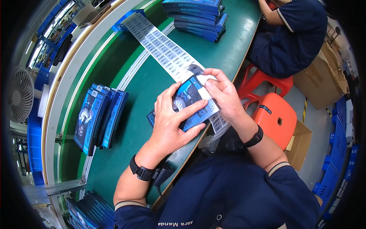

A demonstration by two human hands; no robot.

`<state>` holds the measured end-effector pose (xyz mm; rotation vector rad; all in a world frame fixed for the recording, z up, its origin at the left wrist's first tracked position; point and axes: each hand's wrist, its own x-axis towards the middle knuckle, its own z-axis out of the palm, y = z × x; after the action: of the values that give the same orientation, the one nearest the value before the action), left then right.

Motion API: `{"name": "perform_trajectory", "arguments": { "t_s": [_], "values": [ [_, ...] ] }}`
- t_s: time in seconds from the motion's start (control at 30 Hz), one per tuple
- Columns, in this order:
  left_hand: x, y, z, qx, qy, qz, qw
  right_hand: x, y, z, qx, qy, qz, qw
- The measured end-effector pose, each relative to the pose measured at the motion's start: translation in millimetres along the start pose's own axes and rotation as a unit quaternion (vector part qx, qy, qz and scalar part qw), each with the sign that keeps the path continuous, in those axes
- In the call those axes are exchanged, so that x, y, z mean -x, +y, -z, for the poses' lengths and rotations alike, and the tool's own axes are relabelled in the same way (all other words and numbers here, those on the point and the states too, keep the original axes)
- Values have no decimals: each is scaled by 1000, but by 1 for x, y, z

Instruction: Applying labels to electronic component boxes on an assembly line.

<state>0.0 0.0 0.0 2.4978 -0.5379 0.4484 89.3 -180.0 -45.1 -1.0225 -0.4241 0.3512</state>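
A flat blue printed box is held over the green table. My left hand lies across its face and left side, fingers spread and gripping it. At the box's right edge, my right hand is closed, its thumb next to a small white patch on the box. Whether its fingertips also pinch a label, I cannot tell. A long strip of printed white labels runs from the far side of the table to beneath the box. By my right index fingertip is a dark grey curled piece.
Blue boxes stand in a leaning group at the left, with a stack at the far side and more at the lower left. An orange stool is right of the table. A co-worker sits at the upper right.
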Motion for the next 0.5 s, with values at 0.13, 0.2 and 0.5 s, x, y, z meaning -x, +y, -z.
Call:
{"name": "perform_trajectory", "arguments": {
  "t_s": [0.13, 0.2, 0.5],
  "values": [
    [3, 2, -1, 32, 15, 1, 999, 5, -5, -11, -96, 29, -39, 994],
    [3, 4, 0, 44, 23, -2, 999, 5, -4, -10, -108, 28, -42, 993],
    [-10, 6, 35, -22, 101, -9, 995, -23, -24, 13, 96, 65, 155, 981]
  ]
}}
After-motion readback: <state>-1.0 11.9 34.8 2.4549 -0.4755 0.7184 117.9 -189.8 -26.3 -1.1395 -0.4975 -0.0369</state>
